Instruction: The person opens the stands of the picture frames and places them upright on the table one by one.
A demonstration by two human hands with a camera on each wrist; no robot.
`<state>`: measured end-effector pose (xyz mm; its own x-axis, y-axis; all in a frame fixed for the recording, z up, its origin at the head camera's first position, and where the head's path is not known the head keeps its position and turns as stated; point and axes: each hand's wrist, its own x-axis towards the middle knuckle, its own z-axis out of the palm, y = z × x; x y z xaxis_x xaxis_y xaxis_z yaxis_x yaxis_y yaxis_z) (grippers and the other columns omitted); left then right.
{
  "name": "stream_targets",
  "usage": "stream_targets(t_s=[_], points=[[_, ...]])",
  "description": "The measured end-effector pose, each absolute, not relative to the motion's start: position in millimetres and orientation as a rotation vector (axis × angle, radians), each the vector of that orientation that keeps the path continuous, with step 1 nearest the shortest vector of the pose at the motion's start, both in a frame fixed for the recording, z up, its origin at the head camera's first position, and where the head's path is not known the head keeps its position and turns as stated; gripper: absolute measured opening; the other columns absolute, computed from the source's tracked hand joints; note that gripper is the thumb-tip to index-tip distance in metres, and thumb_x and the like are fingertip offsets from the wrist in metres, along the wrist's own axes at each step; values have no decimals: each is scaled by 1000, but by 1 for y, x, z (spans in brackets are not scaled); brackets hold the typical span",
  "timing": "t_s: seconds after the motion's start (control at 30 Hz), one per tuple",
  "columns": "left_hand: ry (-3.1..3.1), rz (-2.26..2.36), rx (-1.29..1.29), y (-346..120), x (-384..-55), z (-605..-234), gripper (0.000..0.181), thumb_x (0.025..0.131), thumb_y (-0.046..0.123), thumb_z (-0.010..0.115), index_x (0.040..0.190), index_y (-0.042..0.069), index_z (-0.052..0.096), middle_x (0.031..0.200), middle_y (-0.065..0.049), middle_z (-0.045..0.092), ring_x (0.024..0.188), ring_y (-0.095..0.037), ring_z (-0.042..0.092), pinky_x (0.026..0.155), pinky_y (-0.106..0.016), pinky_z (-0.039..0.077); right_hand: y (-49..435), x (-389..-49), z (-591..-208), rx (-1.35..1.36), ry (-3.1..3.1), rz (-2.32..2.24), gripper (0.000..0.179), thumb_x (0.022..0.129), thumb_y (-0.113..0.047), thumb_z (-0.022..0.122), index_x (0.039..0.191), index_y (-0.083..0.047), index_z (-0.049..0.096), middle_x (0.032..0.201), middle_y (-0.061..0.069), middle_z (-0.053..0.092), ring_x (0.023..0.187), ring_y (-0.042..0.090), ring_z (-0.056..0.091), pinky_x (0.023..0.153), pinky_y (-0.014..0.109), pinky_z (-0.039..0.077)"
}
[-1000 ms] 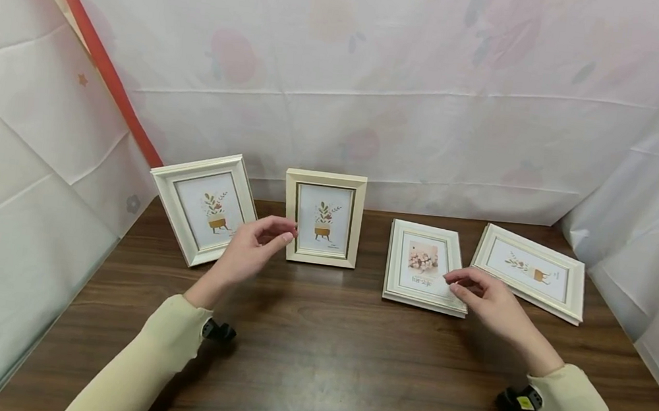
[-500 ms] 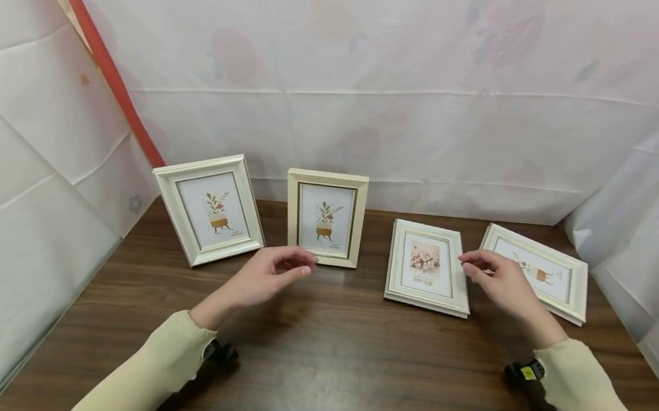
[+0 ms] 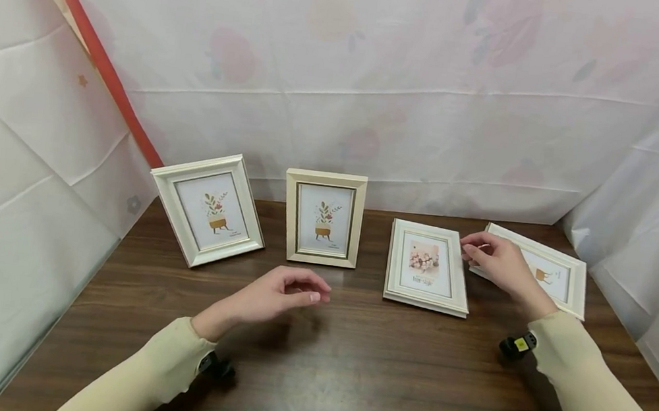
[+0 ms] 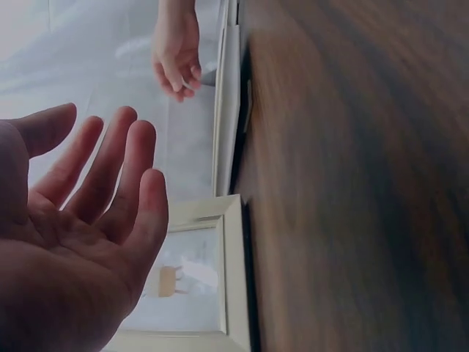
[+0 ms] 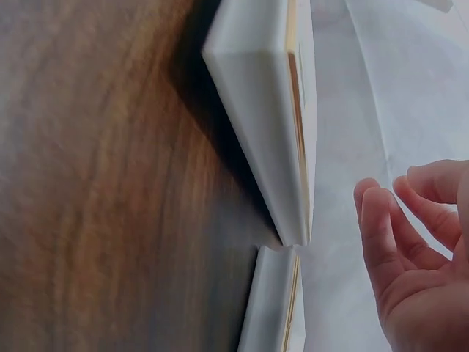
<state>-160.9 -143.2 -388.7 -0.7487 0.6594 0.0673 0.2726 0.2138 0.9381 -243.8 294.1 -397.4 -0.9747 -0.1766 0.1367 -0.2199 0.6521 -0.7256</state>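
My left hand (image 3: pixel 273 296) hovers in front of the cream picture frame (image 3: pixel 354 224), fingers loosely bent around nothing. That frame stands upright; beside it a white picture frame (image 3: pixel 185 221) stands turned at the far left. Both show a potted plant print. My right hand (image 3: pixel 499 261) is above the gap between the two frames on the right, its fingers relaxed, and it hides part of the rightmost frame. A white frame with a pink flower photo (image 3: pixel 424 261) lies face up to its left. The rightmost white frame (image 3: pixel 577 282) lies face up, turned sideways.
A dark wooden table (image 3: pixel 350 366) bears everything. White patterned cloth (image 3: pixel 343 68) hangs behind and at both sides, with a red strip (image 3: pixel 102 58) at the left. A small black device (image 3: pixel 517 345) is on the right wrist, another (image 3: pixel 217 367) on the left.
My left hand has come away from the cream frame, toward me and to the right. My right hand has shifted from over the flower photo frame toward the rightmost frame. The frames stay put.
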Motion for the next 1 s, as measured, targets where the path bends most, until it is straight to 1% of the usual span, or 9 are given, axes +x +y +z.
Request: stream_targets(t_s=[0.03,0.1,0.17,0.3,0.4,0.5,0.63,0.8,1.0], points=[[2115,1558,859,-143,-161,-389,20,101,14,60,118,4,67,112,-17,70,106,-42,64,90,-48,53,296,-246,-397,320,-2820,1247,27,103,-19,57,117,2,65,99,21,71,88,33,69,73,34,57],[2092,1559,848,-144,-160,-391,21,101,13,60,118,3,66,113,-18,70,105,-43,64,90,-50,52,297,-250,-397,295,-2841,1243,27,103,-19,56,119,1,65,100,19,71,89,33,68,75,39,57],[2093,1547,840,-146,-159,-393,22,101,13,59,119,3,66,113,-18,69,104,-41,64,90,-46,53,298,-254,-397,269,-2857,1228,26,103,-18,56,119,1,64,100,18,71,89,32,68,75,42,57],[2121,1482,866,-148,-158,-395,24,101,15,61,121,3,65,114,-17,69,104,-34,65,89,-34,53,299,-260,-398,225,-2887,1178,25,103,-17,55,119,1,64,99,16,71,88,31,69,73,37,56],[2123,1447,898,-148,-157,-395,25,100,15,62,122,5,65,114,-16,69,103,-30,66,88,-30,52,300,-265,-399,207,-2902,1146,25,103,-17,56,119,1,64,98,16,71,87,30,68,71,33,55],[2103,1440,921,-148,-157,-395,26,99,13,63,123,2,64,114,-16,69,104,-33,65,87,-30,52,300,-271,-402,198,-2915,1117,25,102,-16,56,118,1,64,97,15,71,85,28,68,69,30,53],[2075,1431,931,-148,-157,-394,28,98,11,64,124,1,63,115,-17,68,106,-38,64,88,-33,52,301,-281,-406,179,-2928,1091,26,102,-18,57,118,0,65,97,15,69,84,25,66,68,29,52],[2088,1375,979,-152,-161,-394,28,98,8,63,126,6,63,117,-16,68,107,-37,64,91,-36,51,299,-290,-407,153,-2955,1100,30,102,-20,56,124,0,63,107,19,67,92,29,66,72,35,54],[2097,1394,980,-158,-166,-392,28,98,11,64,126,10,63,117,-17,67,106,-38,64,89,-35,52,294,-302,-412,140,-2990,1062,39,102,-21,54,133,3,57,119,24,63,98,34,64,78,42,53]])
